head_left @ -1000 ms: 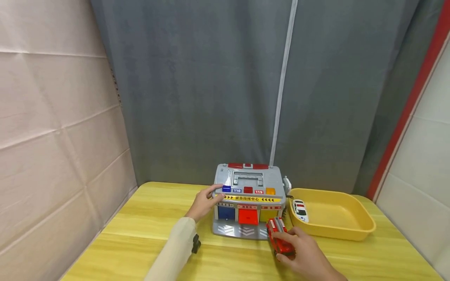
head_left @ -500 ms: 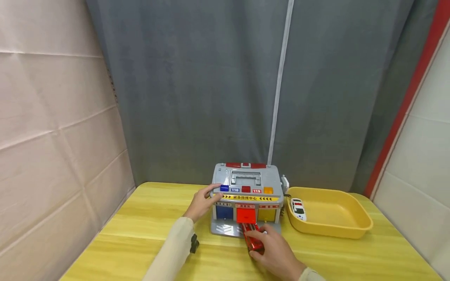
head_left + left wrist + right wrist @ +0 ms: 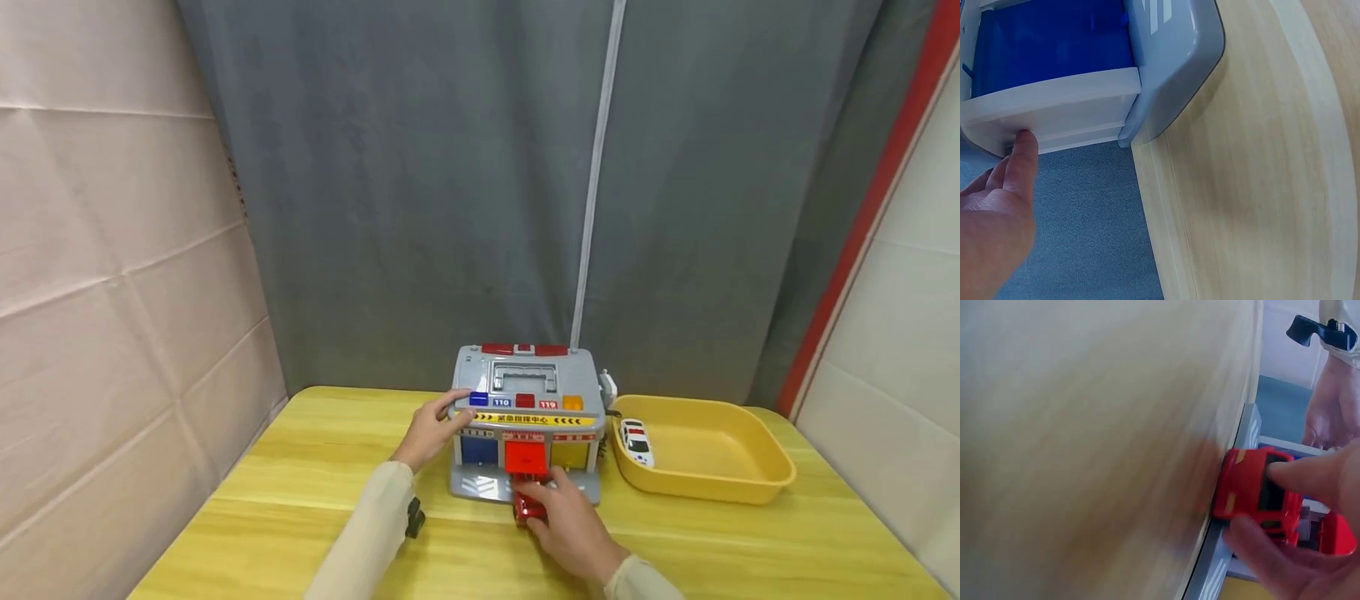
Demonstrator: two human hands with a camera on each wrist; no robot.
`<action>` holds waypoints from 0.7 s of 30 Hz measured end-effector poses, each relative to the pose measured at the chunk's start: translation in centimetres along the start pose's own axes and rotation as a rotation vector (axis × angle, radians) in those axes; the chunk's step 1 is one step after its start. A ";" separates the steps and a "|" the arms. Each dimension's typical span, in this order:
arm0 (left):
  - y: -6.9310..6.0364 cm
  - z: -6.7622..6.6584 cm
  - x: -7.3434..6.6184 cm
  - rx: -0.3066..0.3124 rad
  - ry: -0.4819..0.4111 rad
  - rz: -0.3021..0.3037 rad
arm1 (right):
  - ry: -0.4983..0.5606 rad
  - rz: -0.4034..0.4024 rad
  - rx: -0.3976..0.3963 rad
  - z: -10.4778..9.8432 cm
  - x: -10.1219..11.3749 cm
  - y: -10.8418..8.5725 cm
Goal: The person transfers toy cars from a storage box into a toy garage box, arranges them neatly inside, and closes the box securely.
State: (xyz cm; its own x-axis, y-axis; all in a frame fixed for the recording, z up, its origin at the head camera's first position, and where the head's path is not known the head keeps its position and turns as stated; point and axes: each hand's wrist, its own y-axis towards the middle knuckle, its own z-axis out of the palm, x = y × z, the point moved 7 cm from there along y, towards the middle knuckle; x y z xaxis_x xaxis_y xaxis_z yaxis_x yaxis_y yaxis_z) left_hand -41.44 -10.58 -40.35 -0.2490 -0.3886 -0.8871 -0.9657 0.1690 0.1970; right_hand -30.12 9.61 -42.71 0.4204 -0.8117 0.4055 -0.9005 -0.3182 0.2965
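A grey toy station [image 3: 525, 379] with blue, red and yellow doors stands on the table. Its red middle door [image 3: 526, 457] is tilted outward. My right hand [image 3: 573, 525] pinches a red toy truck [image 3: 528, 505], whose far end is under that door; in the right wrist view the fingers grip the truck [image 3: 1250, 484] on both sides. My left hand [image 3: 431, 432] rests on the station's left upper corner, fingers on its top and edge. In the left wrist view, a finger of my left hand [image 3: 1007, 212] touches the white side wall [image 3: 1066, 115].
A yellow tray [image 3: 708, 492] stands right of the station, with a white toy car [image 3: 637, 443] at its left end. A light crank-like part [image 3: 609, 388] sticks out from the station's right side. A grey curtain [image 3: 420, 208] hangs behind the table.
My right hand has moved the red truck left from in front of the yellow door, then forward under the red door. My left hand has stayed on the station.
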 end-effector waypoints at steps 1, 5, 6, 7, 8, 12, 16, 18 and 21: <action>0.0 0.0 0.0 0.001 0.003 0.004 | -0.014 -0.010 -0.010 -0.1 0.0 0.0; -0.1 -0.1 -0.1 0.006 0.014 0.009 | -0.109 -0.057 -0.055 -0.8 0.1 -0.2; -0.1 -0.1 -0.2 0.007 0.013 0.009 | -0.136 -0.068 -0.065 -1.0 0.1 -0.3; -0.1 -0.1 -0.1 0.007 0.008 0.003 | -0.161 -0.079 -0.074 -1.1 0.2 -0.4; 0.0 -0.1 -0.1 0.004 0.007 -0.001 | -0.178 -0.086 -0.078 -1.3 0.2 -0.4; 0.0 -0.4 0.0 -0.012 0.002 -0.009 | -0.261 -0.132 -0.105 -1.7 0.5 -0.3; -0.1 -0.3 0.0 -0.012 -0.002 0.005 | -0.380 -0.174 -0.140 -1.7 0.8 -0.3; -0.1 -0.2 0.0 -0.006 -0.008 0.009 | -0.430 -0.187 -0.170 -1.8 0.8 -0.3; -0.1 -0.2 -0.1 -0.005 -0.007 0.007 | -0.462 -0.191 -0.222 -2.0 0.7 -0.5</action>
State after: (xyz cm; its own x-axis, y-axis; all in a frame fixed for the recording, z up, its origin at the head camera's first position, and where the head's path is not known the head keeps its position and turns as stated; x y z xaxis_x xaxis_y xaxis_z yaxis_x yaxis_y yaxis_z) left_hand -41.37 -10.70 -40.19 -0.2556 -0.3811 -0.8885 -0.9642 0.1675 0.2055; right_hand -29.16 10.18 -40.81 0.4362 -0.8962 -0.0805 -0.7467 -0.4104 0.5234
